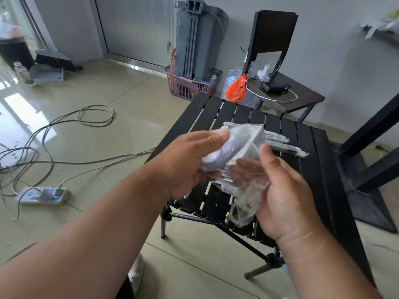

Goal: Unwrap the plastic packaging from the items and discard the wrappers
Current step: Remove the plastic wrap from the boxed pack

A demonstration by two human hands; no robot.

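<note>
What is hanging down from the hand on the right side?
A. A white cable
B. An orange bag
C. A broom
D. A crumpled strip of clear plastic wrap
D: loose clear plastic wrap trails down from the right hand, while the left hand holds the wrapped box above the black slatted table.

Both hands hover above the near half of the slatted black tabletop point(306, 160), so that part is taken up. Wrapped bundles point(280, 141) lie near the far right edge. The far left corner shows bare slats. Beyond the far edge a chair point(287, 91) with an orange bag point(236, 89) crowds in. Cables point(64, 134) and a power strip point(43, 195) litter the floor on the left.
</note>
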